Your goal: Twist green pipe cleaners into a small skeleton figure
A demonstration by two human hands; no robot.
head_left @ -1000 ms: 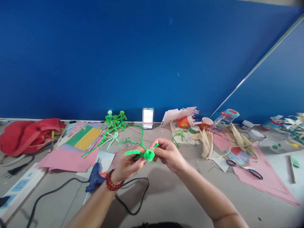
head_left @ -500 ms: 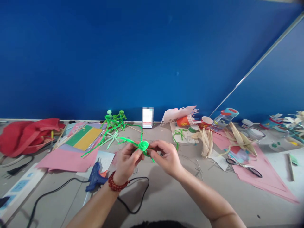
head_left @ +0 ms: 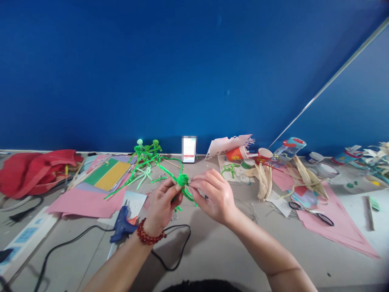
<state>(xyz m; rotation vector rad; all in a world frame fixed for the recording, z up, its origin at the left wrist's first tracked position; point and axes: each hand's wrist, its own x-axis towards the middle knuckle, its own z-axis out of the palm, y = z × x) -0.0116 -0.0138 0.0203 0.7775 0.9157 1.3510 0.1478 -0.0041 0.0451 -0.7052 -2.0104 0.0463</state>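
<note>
Between my hands, above the table, is a green pipe-cleaner figure (head_left: 182,179) with a coiled round head and several loose fuzzy strands. My left hand (head_left: 164,202), with a red bead bracelet at the wrist, pinches it just below the head. From the other side, the bent fingers of my right hand (head_left: 214,196) close at the head's right edge; whether they hold a strand there is hard to see. More green pipe-cleaner figures (head_left: 147,152) stand behind to the left, and a small flat one (head_left: 230,170) lies on white paper to the right.
A blue glue gun (head_left: 123,223) with a black cord lies left, near a white power strip (head_left: 26,239) and pink sheets (head_left: 82,202). A phone (head_left: 189,150) leans on the blue wall. Scissors (head_left: 313,211), paper cups (head_left: 237,153) and dried husks (head_left: 264,182) lie right.
The pipe-cleaner figure has turned in my hands, its head now tipped and its strands pointing differently. My right fingers have shifted along its right side; the left hand keeps its pinch.
</note>
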